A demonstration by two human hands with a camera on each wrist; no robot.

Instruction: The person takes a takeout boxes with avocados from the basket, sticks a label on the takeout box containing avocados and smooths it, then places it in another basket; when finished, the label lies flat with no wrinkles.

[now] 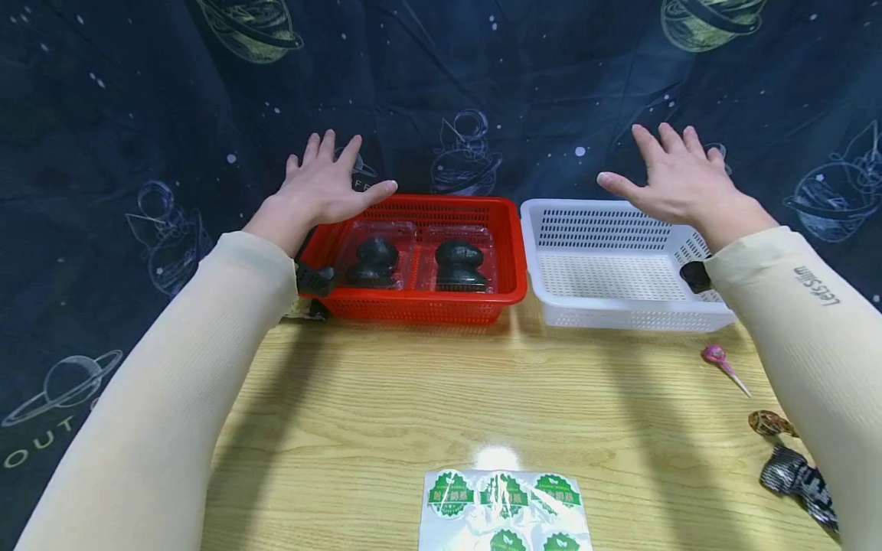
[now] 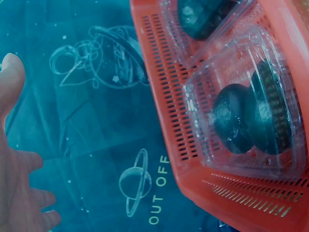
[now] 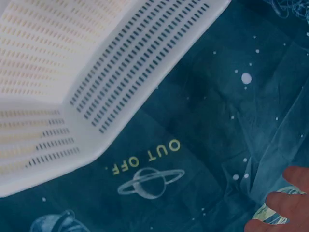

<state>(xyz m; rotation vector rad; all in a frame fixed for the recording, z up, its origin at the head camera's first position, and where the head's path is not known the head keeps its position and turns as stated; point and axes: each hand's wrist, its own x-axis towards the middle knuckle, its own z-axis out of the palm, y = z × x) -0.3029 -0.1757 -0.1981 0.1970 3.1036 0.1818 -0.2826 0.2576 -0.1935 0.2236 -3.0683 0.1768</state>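
My left hand (image 1: 320,184) is spread above the left end of a red basket (image 1: 420,302), holding nothing. Inside that basket are two clear plastic boxes (image 2: 198,140), each with dark green, rounded avocado-like fruit (image 1: 460,264) in it. Over the right side of a white basket (image 1: 620,314) my right hand (image 1: 678,172) reaches out, fingers straight and apart, also holding nothing. No fruit shows in the white basket. In the wrist views, fingers of the left hand (image 2: 19,159) and the right hand (image 3: 285,203) appear at the frame edges.
A sheet of green round stickers (image 1: 506,513) lies at the table's front. To the right are a pink lollipop (image 1: 715,354), a brown patterned wrapped piece (image 1: 770,422) and a black-and-silver wrapper (image 1: 792,474). A dark space-print cloth (image 1: 537,92) hangs behind the baskets.
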